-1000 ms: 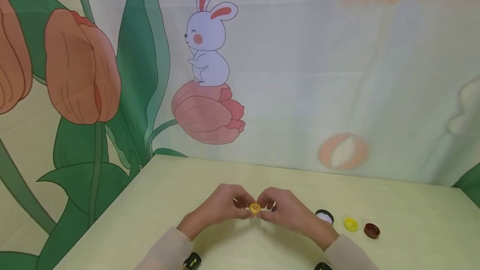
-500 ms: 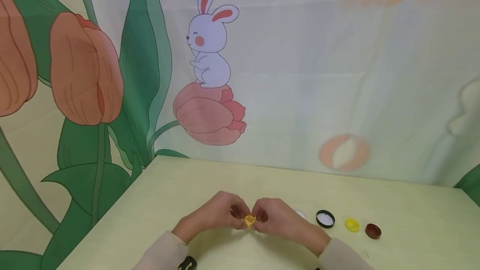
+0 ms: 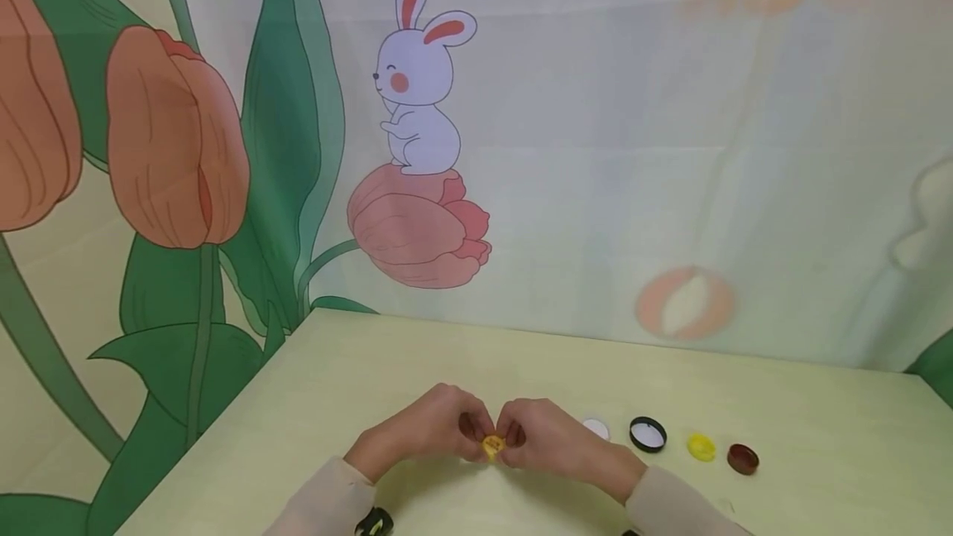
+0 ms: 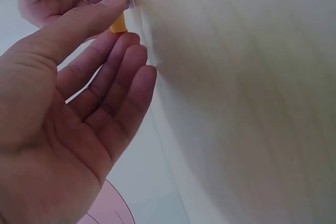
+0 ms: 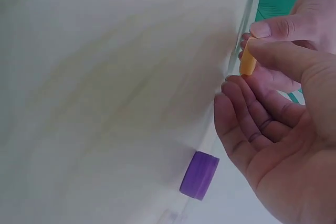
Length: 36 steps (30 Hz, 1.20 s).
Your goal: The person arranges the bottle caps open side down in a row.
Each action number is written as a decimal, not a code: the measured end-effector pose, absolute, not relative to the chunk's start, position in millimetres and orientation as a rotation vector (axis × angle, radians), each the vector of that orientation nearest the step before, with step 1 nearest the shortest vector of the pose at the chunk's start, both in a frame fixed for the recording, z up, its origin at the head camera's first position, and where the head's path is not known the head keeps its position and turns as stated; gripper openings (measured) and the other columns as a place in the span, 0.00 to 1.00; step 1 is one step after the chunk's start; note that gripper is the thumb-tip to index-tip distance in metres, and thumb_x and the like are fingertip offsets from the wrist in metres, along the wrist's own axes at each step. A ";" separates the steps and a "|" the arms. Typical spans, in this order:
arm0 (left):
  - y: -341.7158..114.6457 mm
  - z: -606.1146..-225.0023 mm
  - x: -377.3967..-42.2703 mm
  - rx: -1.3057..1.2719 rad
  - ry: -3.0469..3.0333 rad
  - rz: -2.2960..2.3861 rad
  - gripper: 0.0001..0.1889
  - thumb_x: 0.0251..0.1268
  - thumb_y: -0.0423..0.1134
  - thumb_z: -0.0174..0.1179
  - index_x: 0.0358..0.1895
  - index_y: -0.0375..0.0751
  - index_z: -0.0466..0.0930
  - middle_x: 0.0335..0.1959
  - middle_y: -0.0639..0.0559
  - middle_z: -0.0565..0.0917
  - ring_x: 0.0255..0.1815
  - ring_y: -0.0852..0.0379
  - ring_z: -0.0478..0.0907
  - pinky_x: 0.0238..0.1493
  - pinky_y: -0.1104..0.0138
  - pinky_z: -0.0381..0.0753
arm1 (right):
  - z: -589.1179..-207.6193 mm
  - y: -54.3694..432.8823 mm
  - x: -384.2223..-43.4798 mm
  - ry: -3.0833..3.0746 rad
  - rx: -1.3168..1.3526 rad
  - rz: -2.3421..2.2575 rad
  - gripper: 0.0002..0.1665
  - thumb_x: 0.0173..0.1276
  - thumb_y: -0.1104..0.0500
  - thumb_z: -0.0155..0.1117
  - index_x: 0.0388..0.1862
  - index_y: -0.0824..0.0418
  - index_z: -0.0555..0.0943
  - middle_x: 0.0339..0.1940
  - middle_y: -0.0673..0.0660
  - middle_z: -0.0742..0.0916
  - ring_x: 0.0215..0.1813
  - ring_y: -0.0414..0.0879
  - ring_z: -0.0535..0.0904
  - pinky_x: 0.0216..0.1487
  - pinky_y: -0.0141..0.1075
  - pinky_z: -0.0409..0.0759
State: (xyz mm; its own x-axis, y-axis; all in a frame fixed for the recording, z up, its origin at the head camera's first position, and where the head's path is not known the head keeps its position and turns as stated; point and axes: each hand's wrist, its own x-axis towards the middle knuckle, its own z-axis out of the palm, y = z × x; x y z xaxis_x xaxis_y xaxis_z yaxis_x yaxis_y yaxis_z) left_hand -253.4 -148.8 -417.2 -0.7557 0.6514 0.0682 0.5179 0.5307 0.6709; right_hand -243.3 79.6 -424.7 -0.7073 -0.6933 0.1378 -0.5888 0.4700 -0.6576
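A small yellow-orange bottle cap [image 3: 493, 446] with dark markings on its top is held up between both hands, close over the table. My left hand [image 3: 435, 427] pinches one side of it between thumb and index finger. On the opposite side, my right hand [image 3: 547, 438] pinches it the same way. In the left wrist view the cap [image 4: 118, 19] shows edge-on at the thumb tip, the other fingers loosely bent below. The right wrist view also has the cap [image 5: 248, 62] edge-on between the two thumbs.
Right of the hands stand a white disc [image 3: 596, 428], a black-rimmed lid [image 3: 648, 435] with a white inside, a yellow cap [image 3: 701, 447] and a dark red cap [image 3: 743, 459]. A purple cap [image 5: 199, 176] shows near the right hand. A printed cloth [image 3: 566, 147] hangs behind the table [image 3: 357, 346].
Both hands have come lower and nearer the body with the bottle cap, and moved closer together. The white disc has come out from behind the right hand. The view has shifted slightly.
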 end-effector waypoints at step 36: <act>-141.7 -407.4 -258.5 0.900 2.571 1.003 0.12 0.54 0.40 0.84 0.40 0.45 0.91 0.32 0.63 0.87 0.35 0.65 0.82 0.42 0.70 0.82 | -398.7 98.2 -241.9 2.599 -1.140 -1.028 0.15 0.68 0.57 0.78 0.49 0.61 0.85 0.44 0.51 0.86 0.47 0.49 0.83 0.49 0.41 0.84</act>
State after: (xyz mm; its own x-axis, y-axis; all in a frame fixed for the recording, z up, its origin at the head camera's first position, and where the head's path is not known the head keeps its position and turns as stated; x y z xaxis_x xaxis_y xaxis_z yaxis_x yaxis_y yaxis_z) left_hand -258.5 -141.7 -407.4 -0.7820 0.6233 0.0013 0.4595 0.5751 0.6769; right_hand -241.9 98.2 -398.7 -0.7086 -0.6894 0.1507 -0.6059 0.4849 -0.6307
